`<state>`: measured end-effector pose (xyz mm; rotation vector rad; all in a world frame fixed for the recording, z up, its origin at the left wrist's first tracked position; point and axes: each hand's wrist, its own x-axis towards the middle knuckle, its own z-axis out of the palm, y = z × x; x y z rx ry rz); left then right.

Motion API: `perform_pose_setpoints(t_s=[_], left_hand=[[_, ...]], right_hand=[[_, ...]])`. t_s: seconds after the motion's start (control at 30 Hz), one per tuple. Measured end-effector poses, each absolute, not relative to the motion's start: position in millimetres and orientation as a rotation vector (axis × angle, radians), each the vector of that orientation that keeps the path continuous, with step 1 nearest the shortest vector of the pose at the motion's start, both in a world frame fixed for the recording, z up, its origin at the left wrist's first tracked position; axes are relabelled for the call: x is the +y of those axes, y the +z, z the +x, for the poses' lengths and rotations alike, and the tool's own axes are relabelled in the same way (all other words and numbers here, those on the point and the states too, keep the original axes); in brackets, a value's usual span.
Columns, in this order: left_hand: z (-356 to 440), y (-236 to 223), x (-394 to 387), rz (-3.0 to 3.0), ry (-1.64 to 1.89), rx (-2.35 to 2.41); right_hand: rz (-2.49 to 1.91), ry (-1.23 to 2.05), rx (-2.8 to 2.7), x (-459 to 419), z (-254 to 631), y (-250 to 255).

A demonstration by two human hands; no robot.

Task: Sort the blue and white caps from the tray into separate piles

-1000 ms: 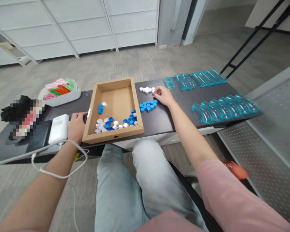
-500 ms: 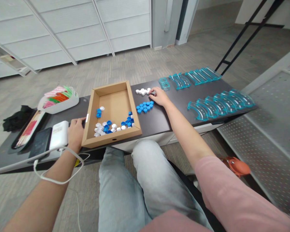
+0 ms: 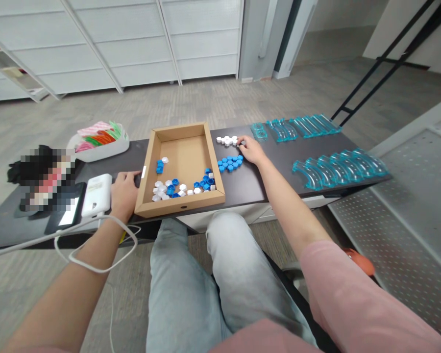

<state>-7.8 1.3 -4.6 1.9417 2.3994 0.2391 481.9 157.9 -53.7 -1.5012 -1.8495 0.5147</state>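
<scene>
My right hand (image 3: 251, 149) reaches over the table, fingertips drawn together at the right end of a group of white hexagonal pieces (image 3: 227, 140). The piece at its fingertips is partly covered. Just nearer to me lies a tight cluster of blue hexagonal pieces (image 3: 231, 163). Against the left wall of a shallow cardboard box (image 3: 216, 189) rests my left hand (image 3: 125, 193), lying on the table with its fingers extended and nothing visible in them. Inside the box, loose white pieces (image 3: 161, 189) and blue pieces (image 3: 206, 182) gather mostly along the near side.
Teal transparent curved parts (image 3: 340, 169) stand in rows on the right, with more teal parts (image 3: 316, 126) behind. On the left are a white basket (image 3: 103, 152) of colourful items, a white power bank (image 3: 97, 195) and a dark phone (image 3: 64, 215). A white cable (image 3: 91, 267) loops over my left forearm.
The view has shifted slightly, so the table sits further right. My right hand stays at the end of the white pieces and my left hand stays beside the box.
</scene>
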Motion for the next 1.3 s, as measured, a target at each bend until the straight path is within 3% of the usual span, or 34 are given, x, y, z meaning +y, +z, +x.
perform_pose_setpoints(t_s=[0.53,0.8,0.97,1.3], left_hand=[[-2,-9,-1,1.953,0.392,2.333],[0,-14,0,1.963,0.434,2.352],[0,-18,1,1.967,0.471,2.350],[-1,-23,3,1.992,0.484,2.369]], right_hand=[[-1.485,0.550,-1.530,163,473,-24],[-1.018,0.541,-2.529,159,320,30],[-1.179,0.302,-2.845,151,226,31],[-1.166,0.306,-2.827,157,235,28]])
